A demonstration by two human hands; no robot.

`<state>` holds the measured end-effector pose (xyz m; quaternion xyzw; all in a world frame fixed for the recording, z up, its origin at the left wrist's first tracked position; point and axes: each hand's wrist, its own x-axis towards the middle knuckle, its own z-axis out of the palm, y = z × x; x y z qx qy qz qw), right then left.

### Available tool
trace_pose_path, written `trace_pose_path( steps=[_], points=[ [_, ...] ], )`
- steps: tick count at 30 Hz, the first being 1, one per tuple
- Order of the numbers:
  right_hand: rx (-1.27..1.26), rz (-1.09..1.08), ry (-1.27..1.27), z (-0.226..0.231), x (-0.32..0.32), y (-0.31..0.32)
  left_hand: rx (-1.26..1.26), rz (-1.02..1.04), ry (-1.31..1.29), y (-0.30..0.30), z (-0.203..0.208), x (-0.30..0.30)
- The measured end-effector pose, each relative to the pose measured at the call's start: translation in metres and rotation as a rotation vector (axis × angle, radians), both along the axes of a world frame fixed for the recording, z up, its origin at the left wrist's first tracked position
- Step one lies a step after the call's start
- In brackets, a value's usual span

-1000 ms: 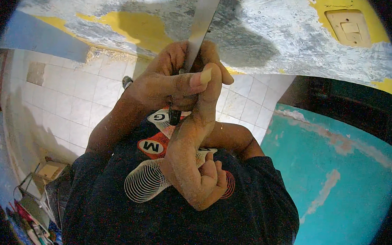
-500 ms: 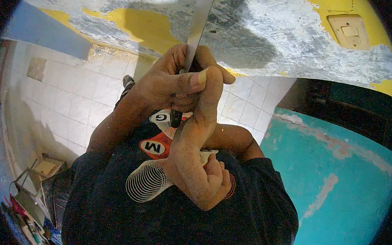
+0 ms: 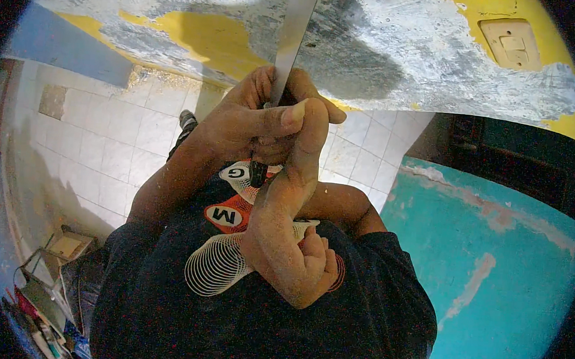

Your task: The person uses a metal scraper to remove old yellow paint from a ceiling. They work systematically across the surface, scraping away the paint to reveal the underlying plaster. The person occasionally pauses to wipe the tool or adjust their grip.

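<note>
My left hand [image 3: 258, 122] is closed around the lower part of a long, flat metal blade [image 3: 293, 38]. The blade stands nearly upright in view, and its far end runs past the upper edge. Below the fist shows a short dark end [image 3: 258, 174], probably its handle. Closest to me is my right hand [image 3: 290, 245], bent at an odd angle, with one long digit reaching up against my left thumb. Its other fingers are curled in, and what they hold, if anything, is hidden. Pale dust coats both hands.
A wall [image 3: 367, 53] with patchy grey-white plaster and yellow paint faces me, bearing a cream light switch [image 3: 512, 43]. On the right is a turquoise surface [image 3: 493, 264] with scraped streaks. White tiles [image 3: 119, 130] cover the floor; bags and clutter [image 3: 51, 283] lie lower left.
The upper part of the blade sits very slightly farther right. Both hands keep the same grip and pose.
</note>
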<state>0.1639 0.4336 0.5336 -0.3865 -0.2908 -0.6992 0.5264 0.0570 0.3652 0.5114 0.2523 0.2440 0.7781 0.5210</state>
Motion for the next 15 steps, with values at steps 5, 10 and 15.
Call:
trace_pose_path(
  steps=[5,10,15],
  points=[
    [0.006,-0.01,-0.003,0.001,0.001,-0.001,0.066,0.037,-0.01,0.006,0.004,0.003],
    [-0.009,0.015,-0.008,-0.002,-0.003,0.001,0.106,0.067,-0.03,0.007,0.0,0.002],
    [0.005,-0.007,-0.013,0.0,-0.002,0.003,0.103,0.084,-0.058,0.018,0.006,0.006]
  ],
)
